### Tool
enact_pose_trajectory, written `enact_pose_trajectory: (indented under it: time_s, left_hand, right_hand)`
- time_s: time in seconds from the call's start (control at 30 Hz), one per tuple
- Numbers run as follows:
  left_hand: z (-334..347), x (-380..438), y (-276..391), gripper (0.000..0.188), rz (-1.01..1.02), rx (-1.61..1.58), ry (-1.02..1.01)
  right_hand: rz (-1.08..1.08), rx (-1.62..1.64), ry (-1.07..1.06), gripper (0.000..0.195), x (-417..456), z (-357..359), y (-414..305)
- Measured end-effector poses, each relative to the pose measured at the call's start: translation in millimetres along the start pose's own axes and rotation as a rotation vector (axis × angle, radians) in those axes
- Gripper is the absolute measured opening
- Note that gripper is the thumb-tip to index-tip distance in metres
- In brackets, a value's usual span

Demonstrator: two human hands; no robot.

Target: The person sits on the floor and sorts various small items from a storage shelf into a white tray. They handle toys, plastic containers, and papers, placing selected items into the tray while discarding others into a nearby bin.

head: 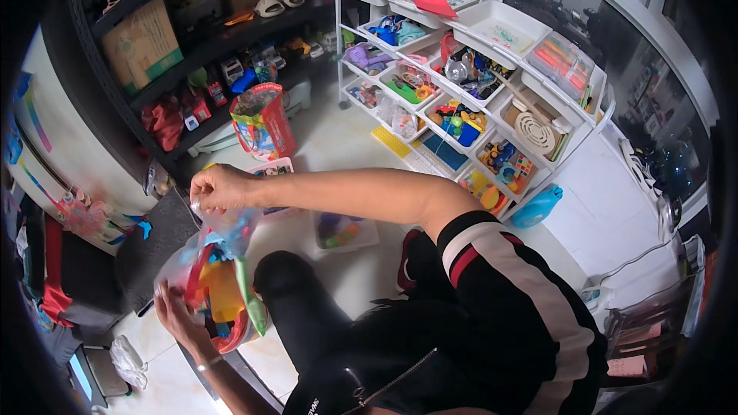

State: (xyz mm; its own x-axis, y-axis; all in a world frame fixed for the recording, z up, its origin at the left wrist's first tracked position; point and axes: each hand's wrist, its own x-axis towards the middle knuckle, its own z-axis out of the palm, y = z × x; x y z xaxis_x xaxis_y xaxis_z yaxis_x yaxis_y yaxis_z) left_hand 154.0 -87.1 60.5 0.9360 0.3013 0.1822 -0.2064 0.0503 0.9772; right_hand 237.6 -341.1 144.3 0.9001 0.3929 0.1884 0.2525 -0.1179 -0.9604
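My right hand (pixel 219 190) pinches the gathered top of a clear plastic bag (pixel 230 230), which holds blue and other coloured pieces. Lower left, my left hand (pixel 180 317), a bracelet at its wrist, holds the bag's side, though its fingertips are blurred. Just beneath the bag stands a round bin (pixel 253 328) with a red liner (pixel 233 337). Yellow, red and dark pieces, among them a flat yellow-orange piece (pixel 222 294), show at its mouth. A light green packet or strip (pixel 253 300) hangs over the bin's right side. The bag hides part of the bin.
A clear tub of coloured pieces (pixel 346 233) sits on the floor beyond my knee. Further off stand a red printed bag (pixel 265 121) and a white rack (pixel 340 29) of toy-filled trays. Dark shelves (pixel 190 86) line the left. A blue bottle-like container (pixel 537 207) lies beside the rack.
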Motion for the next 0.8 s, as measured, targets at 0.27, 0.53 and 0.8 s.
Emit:
enact_pose_trajectory:
  time_s: [0.27, 0.53, 0.8]
  left_hand:
    - [103.9, 65.2, 40.7, 0.028, -0.041, -0.159, -0.322]
    - [131.4, 91.5, 24.6, 0.025, -0.214, -0.227, -0.403]
    - [159.9, 82.7, -0.3, 0.029, -0.35, -0.141, -0.528]
  right_hand:
    - [-0.316, -0.229, 0.216, 0.008, 14.3, -43.5, 21.9]
    - [0.025, -0.87, 0.418, 0.028, -82.9, -220.4, 51.5]
    - [0.295, -1.785, 1.223, 0.069, -150.9, -384.8, -42.1]
